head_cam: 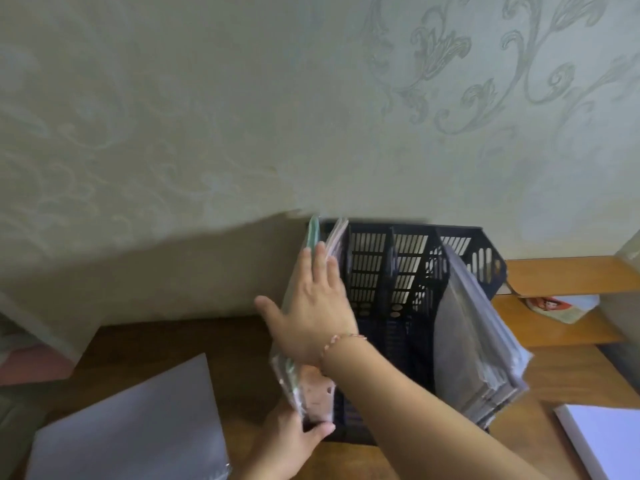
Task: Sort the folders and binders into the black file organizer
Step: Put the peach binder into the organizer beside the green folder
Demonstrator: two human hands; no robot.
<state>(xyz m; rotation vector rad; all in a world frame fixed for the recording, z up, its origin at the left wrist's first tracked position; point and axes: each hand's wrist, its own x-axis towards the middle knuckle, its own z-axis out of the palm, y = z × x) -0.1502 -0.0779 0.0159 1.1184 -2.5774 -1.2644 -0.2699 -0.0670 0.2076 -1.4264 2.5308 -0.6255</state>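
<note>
A black slotted file organizer [391, 271] stands on the wooden desk against the wall. Its left slot holds green and pink folders [313, 237] standing upright. My right hand [313, 306], a bracelet on its wrist, lies flat with spread fingers against the top of these folders. My left hand [294, 441] grips the organizer's near left corner and the folders' lower edge. A thick stack of grey plastic folders [474, 334] leans in the right slot. The middle slots show nothing inside.
A grey folder [138, 420] lies flat on the desk at the left front. A white block of paper [602, 438] lies at the right edge. Behind the organizer, a wooden shelf [568, 275] carries a small printed box [561, 306]. Patterned wallpaper fills the background.
</note>
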